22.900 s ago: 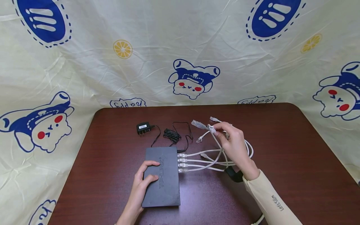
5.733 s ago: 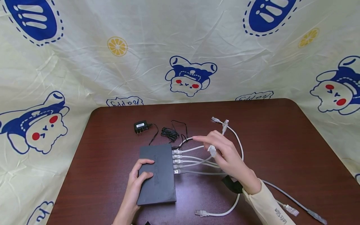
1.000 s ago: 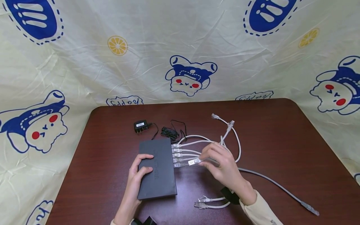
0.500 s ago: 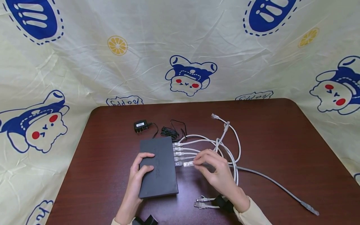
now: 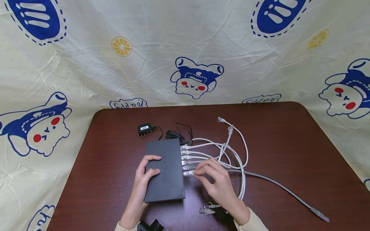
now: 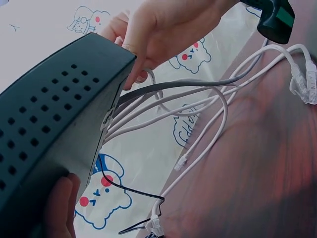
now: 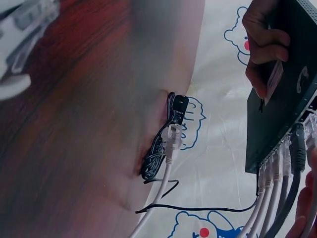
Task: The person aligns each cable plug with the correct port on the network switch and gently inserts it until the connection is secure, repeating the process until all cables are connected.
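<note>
In the head view my left hand (image 5: 141, 183) grips the near left part of a dark grey network switch (image 5: 164, 189), with thumb and a finger on its top. My right hand (image 5: 218, 181) pinches the clear plug (image 5: 188, 173) of a network cable at the port side of the switch. This plug's tip meets the port edge; how deep it sits I cannot tell. Beside it is the plug of a grey network cable (image 5: 274, 183). Several white network cables (image 5: 199, 146) are plugged in farther along. The right wrist view shows the pinched plug (image 7: 311, 124) at the row of ports.
Behind the switch lie a black power adapter (image 5: 145, 129) and its bundled cord (image 5: 174, 136). Loose cable plugs (image 5: 206, 210) rest near my right wrist, another plug (image 5: 221, 119) lies at the back. The grey cable's far plug (image 5: 319, 215) lies at the right.
Over the last second my right hand has brought the pinched plug left and nearer, up to the port side. The switch has shifted slightly right. Earlier, before the grey cable, only white cables were plugged in.
</note>
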Demonstrator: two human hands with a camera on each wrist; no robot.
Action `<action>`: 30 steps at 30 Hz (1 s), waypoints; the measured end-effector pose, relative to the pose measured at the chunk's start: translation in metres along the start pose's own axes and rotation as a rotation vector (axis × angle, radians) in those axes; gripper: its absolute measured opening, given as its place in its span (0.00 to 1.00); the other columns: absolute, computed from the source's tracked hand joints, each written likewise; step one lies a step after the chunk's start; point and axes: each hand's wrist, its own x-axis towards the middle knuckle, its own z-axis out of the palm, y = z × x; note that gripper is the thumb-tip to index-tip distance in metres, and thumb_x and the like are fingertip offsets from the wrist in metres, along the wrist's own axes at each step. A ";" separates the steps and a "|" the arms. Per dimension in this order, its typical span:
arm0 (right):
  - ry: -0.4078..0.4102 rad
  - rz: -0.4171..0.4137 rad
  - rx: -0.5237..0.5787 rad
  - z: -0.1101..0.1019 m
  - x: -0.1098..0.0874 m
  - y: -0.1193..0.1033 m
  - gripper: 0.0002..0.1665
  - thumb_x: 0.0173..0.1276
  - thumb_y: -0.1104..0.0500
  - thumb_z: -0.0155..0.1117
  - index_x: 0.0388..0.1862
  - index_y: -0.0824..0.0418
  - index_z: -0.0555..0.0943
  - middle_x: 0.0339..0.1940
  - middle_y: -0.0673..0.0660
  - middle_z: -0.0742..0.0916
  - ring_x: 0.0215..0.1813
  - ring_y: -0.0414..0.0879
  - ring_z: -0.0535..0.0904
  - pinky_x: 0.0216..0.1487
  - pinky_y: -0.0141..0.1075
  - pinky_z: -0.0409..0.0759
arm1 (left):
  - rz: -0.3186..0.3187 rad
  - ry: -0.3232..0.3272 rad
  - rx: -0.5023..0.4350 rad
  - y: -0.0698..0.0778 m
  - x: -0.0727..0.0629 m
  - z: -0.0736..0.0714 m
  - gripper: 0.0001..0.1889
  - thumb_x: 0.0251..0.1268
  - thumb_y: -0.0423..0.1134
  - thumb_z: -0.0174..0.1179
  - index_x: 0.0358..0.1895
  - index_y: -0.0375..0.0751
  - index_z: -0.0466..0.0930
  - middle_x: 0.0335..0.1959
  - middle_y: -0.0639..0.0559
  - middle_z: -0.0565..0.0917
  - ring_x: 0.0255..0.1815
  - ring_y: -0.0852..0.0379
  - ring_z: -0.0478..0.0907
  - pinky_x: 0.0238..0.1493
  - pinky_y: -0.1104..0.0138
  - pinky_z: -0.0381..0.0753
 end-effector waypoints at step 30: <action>0.141 -0.120 -0.075 0.014 0.015 -0.004 0.05 0.50 0.71 0.67 0.24 0.62 0.82 0.28 0.54 0.81 0.31 0.47 0.76 0.35 0.32 0.73 | -0.035 -0.078 -0.022 0.011 0.009 0.006 0.18 0.61 0.25 0.42 0.53 0.39 0.70 0.53 0.39 0.68 0.30 0.50 0.78 0.28 0.61 0.78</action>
